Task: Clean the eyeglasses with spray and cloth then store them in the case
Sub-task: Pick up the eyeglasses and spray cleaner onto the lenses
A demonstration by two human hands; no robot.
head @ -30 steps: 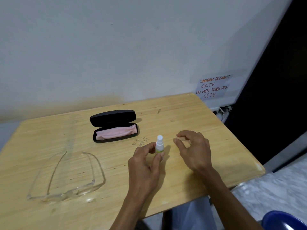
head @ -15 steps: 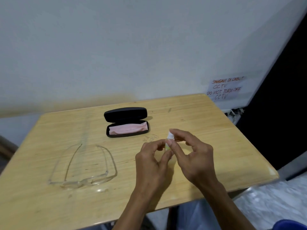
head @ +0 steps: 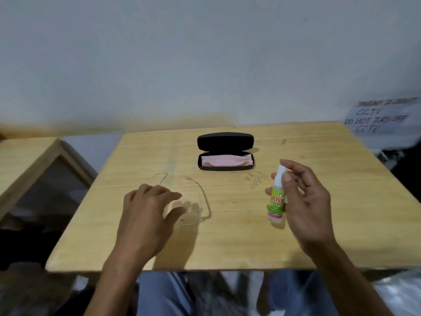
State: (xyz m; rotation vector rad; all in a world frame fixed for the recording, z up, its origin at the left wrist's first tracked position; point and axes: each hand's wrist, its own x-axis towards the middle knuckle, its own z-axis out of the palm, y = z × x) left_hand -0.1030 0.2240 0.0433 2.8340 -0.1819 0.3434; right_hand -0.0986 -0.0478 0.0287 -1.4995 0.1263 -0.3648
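Clear-framed eyeglasses (head: pixel 192 215) lie on the wooden table (head: pixel 227 245), left of centre. My left hand (head: pixel 145 208) covers their left half, fingers curled over the frame and the thumb at the near lens. My right hand (head: pixel 305 201) holds a small green-labelled spray bottle (head: pixel 276 202) upright just above the table on the right, with the index finger over its white nozzle. A black eyeglass case (head: pixel 225 142) lies open at the back of the table, and a pink cloth (head: pixel 225 161) lies inside it.
A second wooden table (head: pixel 27 160) stands lower to the left, across a gap. A handwritten paper sign (head: pixel 376 117) hangs on the wall at the right. The table's near edge runs just above my knees.
My right hand has taken the spray bottle and lifted it to the right. My left hand let go of it and moved left onto the eyeglasses. The camera turned left.
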